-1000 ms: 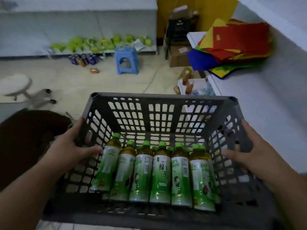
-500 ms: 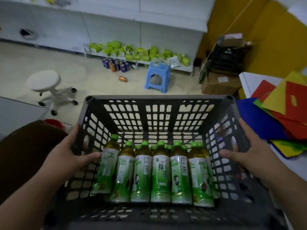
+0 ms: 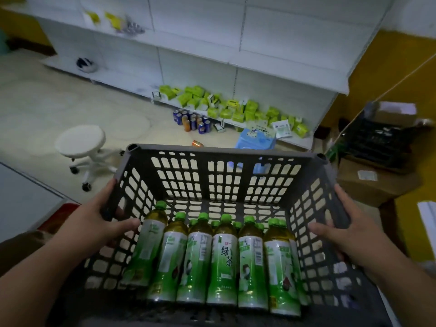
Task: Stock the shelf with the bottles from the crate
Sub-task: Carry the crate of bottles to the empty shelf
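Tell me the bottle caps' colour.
Green, on every cap that shows; clearest in the head view.

The crate (image 3: 226, 161) is dark grey with a grid of slots. The bottles (image 3: 224, 258) have green caps and green-and-white labels over amber drink. The shelf (image 3: 212, 46) is white, the stool (image 3: 81, 140) white, the blurred packets (image 3: 226, 109) seemingly lime green.
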A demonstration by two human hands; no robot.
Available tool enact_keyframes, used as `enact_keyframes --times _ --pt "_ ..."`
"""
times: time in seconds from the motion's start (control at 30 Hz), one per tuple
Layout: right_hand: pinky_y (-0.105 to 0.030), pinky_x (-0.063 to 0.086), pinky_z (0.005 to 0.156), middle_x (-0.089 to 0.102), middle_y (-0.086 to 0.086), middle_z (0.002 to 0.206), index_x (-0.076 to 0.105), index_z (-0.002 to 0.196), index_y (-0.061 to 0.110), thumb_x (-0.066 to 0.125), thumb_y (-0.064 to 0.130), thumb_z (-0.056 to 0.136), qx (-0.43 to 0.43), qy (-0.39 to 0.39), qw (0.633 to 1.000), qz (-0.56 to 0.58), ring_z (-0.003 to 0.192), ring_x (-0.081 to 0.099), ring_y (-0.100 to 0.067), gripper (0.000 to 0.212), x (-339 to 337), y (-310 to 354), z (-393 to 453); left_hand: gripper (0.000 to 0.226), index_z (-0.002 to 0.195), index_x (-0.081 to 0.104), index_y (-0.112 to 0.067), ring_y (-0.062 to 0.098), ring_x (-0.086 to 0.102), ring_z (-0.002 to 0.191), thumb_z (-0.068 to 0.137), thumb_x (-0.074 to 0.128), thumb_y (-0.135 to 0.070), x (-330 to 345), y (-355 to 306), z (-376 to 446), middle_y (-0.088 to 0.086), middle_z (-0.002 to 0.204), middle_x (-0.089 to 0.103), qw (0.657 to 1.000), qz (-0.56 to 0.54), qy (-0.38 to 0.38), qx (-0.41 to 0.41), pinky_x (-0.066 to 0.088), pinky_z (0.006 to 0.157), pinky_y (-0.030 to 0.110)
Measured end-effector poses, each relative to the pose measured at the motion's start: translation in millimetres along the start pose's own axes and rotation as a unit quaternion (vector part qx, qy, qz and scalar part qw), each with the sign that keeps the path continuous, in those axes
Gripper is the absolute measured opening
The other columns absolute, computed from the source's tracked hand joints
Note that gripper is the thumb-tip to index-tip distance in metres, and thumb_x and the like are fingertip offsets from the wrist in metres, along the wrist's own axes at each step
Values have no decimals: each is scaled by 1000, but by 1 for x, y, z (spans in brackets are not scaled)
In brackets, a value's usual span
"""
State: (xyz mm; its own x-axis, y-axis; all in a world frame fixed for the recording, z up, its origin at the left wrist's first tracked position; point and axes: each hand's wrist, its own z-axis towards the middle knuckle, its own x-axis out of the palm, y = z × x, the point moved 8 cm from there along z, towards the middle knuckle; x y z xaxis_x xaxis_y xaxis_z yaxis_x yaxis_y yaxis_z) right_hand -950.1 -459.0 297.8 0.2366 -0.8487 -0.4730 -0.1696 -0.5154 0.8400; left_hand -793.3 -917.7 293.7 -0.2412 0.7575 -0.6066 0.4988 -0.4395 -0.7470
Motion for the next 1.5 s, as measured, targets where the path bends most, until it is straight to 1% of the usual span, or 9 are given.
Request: enact_keyframes --times 0.23,0.37,0.5,0.73,0.87,0.97,1.17,1.33,1.5 --pt "-33 48 81 34 6 160 17 150 59 87 40 56 -58 43 997 -26 103 56 -10 119 14 111 193 132 150 16 -58 23 71 76 37 82 -74 -33 -48 130 -8 87 69 995 -47 -74 -49 59 69 47" --pt "-38 52 83 61 -2 133 23 151 54 87 43 54 -94 69 992 -43 89 60 -10 117 48 182 298 108 146 21 -61 21 71 76 64 86 -36 -56 -64 207 0 94 69 990 -73 -115 -47 58 66 38" --pt "-38 53 87 61 6 130 29 134 69 89 53 47 -107 90 989 -46 98 64 -11 107 105 237 393 87 98 29 -89 16 67 82 69 85 -29 -82 -66 298 -6 94 65 987 -87 -126 -38 51 61 24" --pt "-44 52 94 64 6 123 30 148 54 88 49 47 -115 120 984 -60 94 66 -13 117 198 338 534 121 152 9 -54 17 67 94 57 82 -45 -155 -50 454 -8 108 64 983 -112 -120 -79 57 82 42" --pt "-35 56 63 73 3 105 31 140 66 89 71 36 -123 127 981 -79 60 66 -15 118 252 386 620 117 155 11 -47 17 68 90 62 83 -36 -200 -52 534 -4 104 65 975 -128 -156 -90 57 74 36" --pt "-26 47 45 71 0 113 33 144 59 89 54 45 -137 159 975 -77 43 57 -9 114 307 426 687 113 154 13 -48 18 68 88 67 84 -33 -227 -39 592 -1 104 65 970 -127 -175 -115 57 70 34" --pt "-27 47 51 72 -1 107 29 140 69 92 70 30 -176 239 951 -82 58 61 -12 126 425 511 825 117 151 16 -54 23 73 78 55 83 -48 -285 -18 708 4 99 68 953 -133 -228 -148 62 66 42" --pt "-32 49 62 68 0 116 26 132 74 94 55 46 -204 277 933 -106 84 66 -17 111 521 615 905 118 151 11 -56 25 73 78 54 80 -50 -346 -7 783 4 102 66 929 -153 -278 -189 62 67 46" --pt "-24 45 43 68 -5 97 27 140 65 88 44 47 -221 310 919 -102 48 56 -3 113 630 702 975 118 151 14 -53 24 72 78 54 79 -47 -421 24 871 3 101 67 910 -162 -323 -206 62 69 44"
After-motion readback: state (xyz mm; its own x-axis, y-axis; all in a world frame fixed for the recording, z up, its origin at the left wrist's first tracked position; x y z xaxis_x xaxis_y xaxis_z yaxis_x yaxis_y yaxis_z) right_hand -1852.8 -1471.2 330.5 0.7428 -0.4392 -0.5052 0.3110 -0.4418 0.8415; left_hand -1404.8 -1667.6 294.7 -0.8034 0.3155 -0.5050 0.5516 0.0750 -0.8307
